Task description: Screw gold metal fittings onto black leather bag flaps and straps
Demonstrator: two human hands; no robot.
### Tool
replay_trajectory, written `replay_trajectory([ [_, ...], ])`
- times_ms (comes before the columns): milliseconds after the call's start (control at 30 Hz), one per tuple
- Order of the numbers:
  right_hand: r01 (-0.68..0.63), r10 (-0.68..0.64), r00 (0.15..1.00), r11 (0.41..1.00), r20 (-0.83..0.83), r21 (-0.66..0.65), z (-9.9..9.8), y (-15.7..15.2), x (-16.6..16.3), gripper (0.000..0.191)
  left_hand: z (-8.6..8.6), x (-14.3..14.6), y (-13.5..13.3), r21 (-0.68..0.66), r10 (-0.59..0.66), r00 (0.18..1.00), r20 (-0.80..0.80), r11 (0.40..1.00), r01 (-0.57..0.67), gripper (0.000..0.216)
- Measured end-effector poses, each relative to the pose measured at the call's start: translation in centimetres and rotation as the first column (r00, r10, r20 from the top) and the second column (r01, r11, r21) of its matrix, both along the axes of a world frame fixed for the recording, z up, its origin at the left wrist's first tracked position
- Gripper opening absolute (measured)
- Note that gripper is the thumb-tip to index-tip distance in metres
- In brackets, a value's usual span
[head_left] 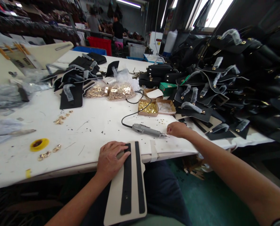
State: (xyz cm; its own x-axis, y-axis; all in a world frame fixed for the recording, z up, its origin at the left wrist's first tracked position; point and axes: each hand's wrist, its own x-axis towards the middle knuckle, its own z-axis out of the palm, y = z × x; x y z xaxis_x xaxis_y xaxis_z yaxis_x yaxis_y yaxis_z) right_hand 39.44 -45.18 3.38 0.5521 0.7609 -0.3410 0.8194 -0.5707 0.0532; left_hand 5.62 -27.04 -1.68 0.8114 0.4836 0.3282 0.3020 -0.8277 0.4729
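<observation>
My left hand (110, 158) lies flat on a beige panel with two black strips (128, 188), pressing its upper end against the front edge of the white table (88, 125). The panel hangs off the table over my lap. My right hand (177, 129) rests on the table with fingers curled together, right at the tip of a grey electric screwdriver (146, 129) that lies on its side. What the fingers pinch, if anything, is too small to make out. A small cardboard box of gold hardware (148, 107) sits just behind the screwdriver.
A big heap of black bag parts (224, 78) fills the right side. Bags of gold fittings (120, 91), black pieces (76, 81), a yellow tape roll (38, 144) and loose gold bits (60, 119) lie on the table. Two people (104, 25) stand far back.
</observation>
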Motion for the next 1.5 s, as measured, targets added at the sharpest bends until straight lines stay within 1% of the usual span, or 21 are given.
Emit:
replay_trajectory([
  [267, 0.011, -0.013, 0.999, 0.999, -0.037, -0.045, 0.3, 0.5, 0.5, 0.02, 0.0, -0.2, 0.1, -0.004, -0.007, 1.0, 0.001, 1.0, 0.007, 0.015],
  [500, 0.004, -0.007, 0.996, 0.999, -0.091, -0.032, 0.1, 0.5, 1.0, 0.02, 0.0, -0.2, 0.0, -0.014, 0.001, 1.0, -0.001, 1.0, -0.001, 0.014],
  [700, -0.012, 0.015, 0.993, 1.0, -0.118, 0.027, 0.1, 0.3, 0.7, 0.016, 0.2, -0.2, 0.0, -0.02, -0.005, 1.0, -0.003, 1.0, 0.005, 0.014],
  [833, -0.029, 0.041, 0.993, 0.994, -0.114, 0.105, -0.1, -0.1, 0.1, 0.013, 0.3, -0.2, 0.0, -0.02, 0.001, 1.0, -0.001, 1.0, -0.001, 0.014],
  [967, -0.04, 0.068, 0.985, 0.984, -0.16, 0.176, -0.1, -0.6, 0.3, 0.025, 0.1, -0.2, 0.0, -0.02, -0.002, 1.0, -0.005, 1.0, 0.002, 0.015],
  [1000, -0.037, 0.069, 0.984, 0.981, -0.162, 0.188, 0.0, -0.6, 0.5, 0.025, 0.0, -0.2, 0.0, -0.019, -0.001, 1.0, -0.006, 1.0, 0.001, 0.015],
  [1100, -0.024, 0.051, 0.994, 0.968, -0.102, 0.249, 0.3, -0.1, 1.4, 0.02, -0.1, -0.2, 0.0, -0.012, 0.002, 1.0, 0.0, 1.0, -0.002, 0.015],
  [1200, -0.005, 0.002, 1.0, 0.944, 0.007, 0.329, 0.3, 1.0, 2.4, 0.023, -0.1, -0.1, 0.1, -0.007, 0.002, 1.0, -0.002, 1.0, -0.002, 0.015],
  [1333, 0.019, -0.064, 0.992, 0.927, 0.11, 0.375, -0.7, 2.5, 3.3, 0.026, 0.0, -0.1, 0.1, -0.001, 0.0, 1.0, -0.002, 1.0, 0.0, 0.015],
  [1500, 0.003, -0.075, 0.981, 0.93, 0.182, 0.367, -2.1, 3.0, 3.7, 0.025, -0.2, -0.2, 0.1, 0.008, 0.001, 1.0, 0.001, 1.0, -0.001, 0.014],
])
